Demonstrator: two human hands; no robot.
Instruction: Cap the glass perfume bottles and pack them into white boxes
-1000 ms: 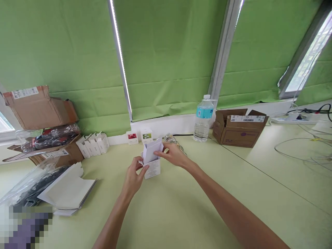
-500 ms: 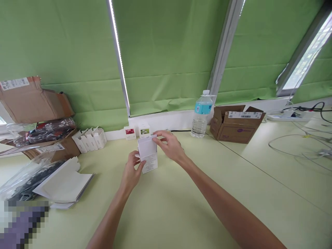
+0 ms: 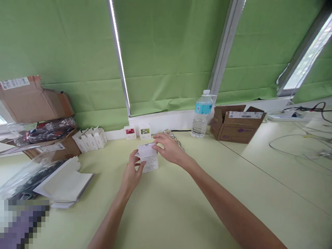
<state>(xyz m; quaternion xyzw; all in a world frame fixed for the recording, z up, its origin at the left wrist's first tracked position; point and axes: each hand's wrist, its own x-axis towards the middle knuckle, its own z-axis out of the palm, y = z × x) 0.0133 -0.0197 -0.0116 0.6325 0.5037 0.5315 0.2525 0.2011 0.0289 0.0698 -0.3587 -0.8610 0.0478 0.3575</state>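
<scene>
A small white carton (image 3: 150, 164) with fine print on its front stands upright on the table. My left hand (image 3: 132, 174) grips it at the left side, thumb on the front and fingers behind. At the top, a plain white flap (image 3: 146, 151) with a small notch in its upper edge shows above the print. My right hand (image 3: 168, 147) pinches the flap's upper right corner between thumb and fingers. Behind the right hand lies a heap of shiny silver and gold pieces (image 3: 174, 136), partly hidden. The carton's inside is out of sight.
Two small white boxes with a red picture (image 3: 130, 132) and a green picture (image 3: 144, 131) stand by the wall. Left are several white cartons (image 3: 89, 140), folded white sheets (image 3: 64, 183) and stacked cardboard boxes (image 3: 33, 100). Right are a water bottle (image 3: 202, 116), a brown box (image 3: 236, 126) and cables (image 3: 301, 141).
The white flap has come down and stands lower above the print. My right hand has moved slightly down with it, uncovering more of the shiny heap. My left hand has stayed nearly still.
</scene>
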